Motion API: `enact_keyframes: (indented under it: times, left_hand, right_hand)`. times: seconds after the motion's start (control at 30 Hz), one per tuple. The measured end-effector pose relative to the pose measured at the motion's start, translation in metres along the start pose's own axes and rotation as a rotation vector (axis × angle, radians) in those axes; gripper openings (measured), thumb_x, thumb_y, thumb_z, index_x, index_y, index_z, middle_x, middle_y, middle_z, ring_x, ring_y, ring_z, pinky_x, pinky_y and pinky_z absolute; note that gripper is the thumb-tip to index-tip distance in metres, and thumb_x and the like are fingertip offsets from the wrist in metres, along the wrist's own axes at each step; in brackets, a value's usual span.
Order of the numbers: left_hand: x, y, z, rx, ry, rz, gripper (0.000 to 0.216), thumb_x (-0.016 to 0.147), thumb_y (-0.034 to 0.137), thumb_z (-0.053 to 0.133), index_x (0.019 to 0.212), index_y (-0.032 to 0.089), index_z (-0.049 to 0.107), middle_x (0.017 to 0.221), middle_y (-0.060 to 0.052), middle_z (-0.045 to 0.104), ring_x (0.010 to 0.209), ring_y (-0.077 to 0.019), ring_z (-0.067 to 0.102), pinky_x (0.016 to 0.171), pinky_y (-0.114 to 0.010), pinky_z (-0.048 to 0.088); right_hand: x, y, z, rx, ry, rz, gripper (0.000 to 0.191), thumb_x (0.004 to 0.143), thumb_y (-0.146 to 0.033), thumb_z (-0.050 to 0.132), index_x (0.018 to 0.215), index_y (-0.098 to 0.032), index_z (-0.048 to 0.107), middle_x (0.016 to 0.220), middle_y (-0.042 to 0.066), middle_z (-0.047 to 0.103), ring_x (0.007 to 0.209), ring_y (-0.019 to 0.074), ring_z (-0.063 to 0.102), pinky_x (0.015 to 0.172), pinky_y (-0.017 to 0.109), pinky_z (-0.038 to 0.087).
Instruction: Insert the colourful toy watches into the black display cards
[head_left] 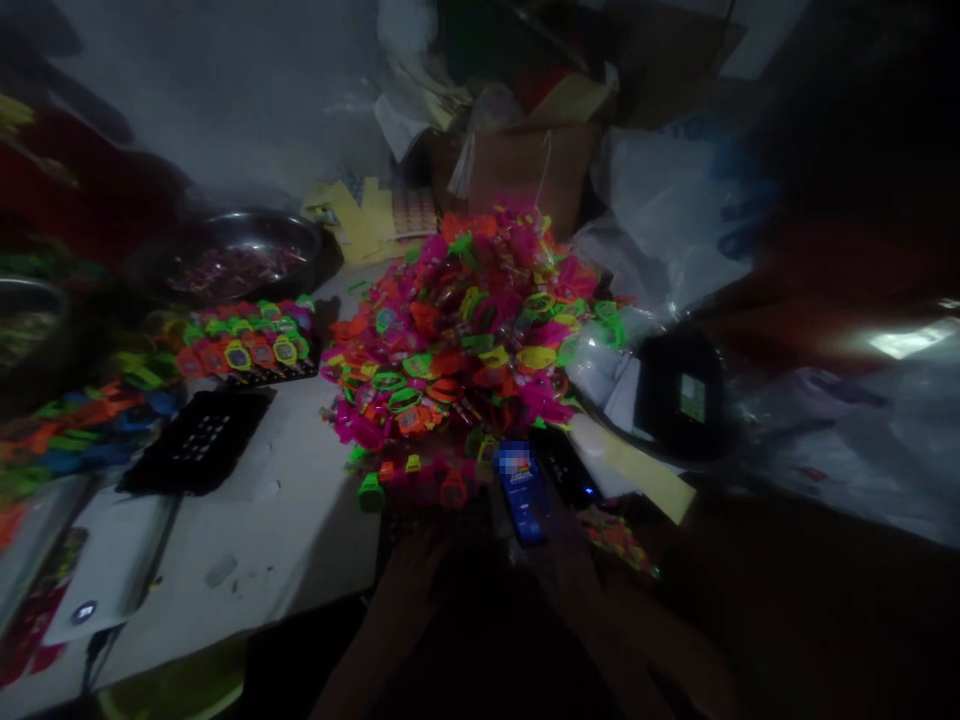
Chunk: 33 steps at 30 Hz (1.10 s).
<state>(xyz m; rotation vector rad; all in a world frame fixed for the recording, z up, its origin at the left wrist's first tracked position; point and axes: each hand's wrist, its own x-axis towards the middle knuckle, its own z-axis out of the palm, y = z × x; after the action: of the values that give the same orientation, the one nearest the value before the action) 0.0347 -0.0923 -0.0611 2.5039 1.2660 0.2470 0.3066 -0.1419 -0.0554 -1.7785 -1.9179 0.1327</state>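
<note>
The scene is very dark. My right hand (559,545) comes in from the lower right and seems wrapped around a lit phone (523,492), held upright just in front of a big pile of neon toy watches (465,340). My left hand (420,560) lies low at the table's near edge, by a few loose watches (409,482) at the foot of the pile. Its fingers are lost in shadow.
A black tray filled with watches (247,352) and an empty black tray (199,440) lie to the left on the white table (285,540). A metal bowl (240,258) and a cardboard box (517,165) stand behind. Plastic bags (675,215) and a black device (679,395) sit to the right.
</note>
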Motion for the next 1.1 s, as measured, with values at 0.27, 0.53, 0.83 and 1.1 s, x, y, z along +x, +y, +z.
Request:
enact_keyframes:
  times: [0.27,0.53,0.83,1.1]
  left_hand:
    - [-0.005,-0.004,0.004,0.033,0.023,-0.03,0.061,0.076,0.021,0.061,0.135,0.024,0.048,0.141,-0.011,0.05,0.128,-0.0291,0.047,0.103,-0.045,0.044]
    - [-0.003,-0.008,0.005,0.07,0.103,-0.098,0.057,0.083,0.025,0.056,0.138,0.023,0.043,0.142,-0.009,0.048,0.13,-0.0276,0.046,0.105,-0.045,0.042]
    - [-0.003,-0.002,-0.027,-0.039,0.504,0.027,0.023,0.088,0.026,0.053,0.108,0.024,0.062,0.106,-0.006,0.07,0.101,-0.0201,0.064,0.088,-0.033,0.052]
    - [-0.001,-0.073,-0.086,-0.309,0.769,-0.79,0.04,0.087,0.049,0.044,0.113,0.021,0.056,0.094,-0.005,0.067,0.085,-0.0211,0.064,0.068,-0.031,0.051]
  right_hand:
    - [-0.003,0.005,-0.001,0.056,0.033,0.053,0.057,0.09,-0.032,0.048,0.144,-0.034,0.03,0.155,0.003,0.026,0.138,0.0321,0.032,0.104,0.055,0.042]
    - [-0.003,0.009,0.003,0.042,0.041,0.03,0.051,0.09,-0.033,0.047,0.14,-0.032,0.038,0.153,0.004,0.029,0.138,0.0328,0.033,0.105,0.055,0.041]
    - [0.005,0.022,0.006,0.01,0.086,-0.075,0.025,0.091,-0.029,0.051,0.114,-0.025,0.059,0.141,0.007,0.048,0.133,0.0279,0.04,0.11,0.056,0.034]
    - [0.008,0.022,-0.002,-0.042,0.177,-0.123,0.02,0.089,-0.022,0.051,0.105,-0.025,0.063,0.133,0.005,0.055,0.127,0.0252,0.048,0.108,0.053,0.038]
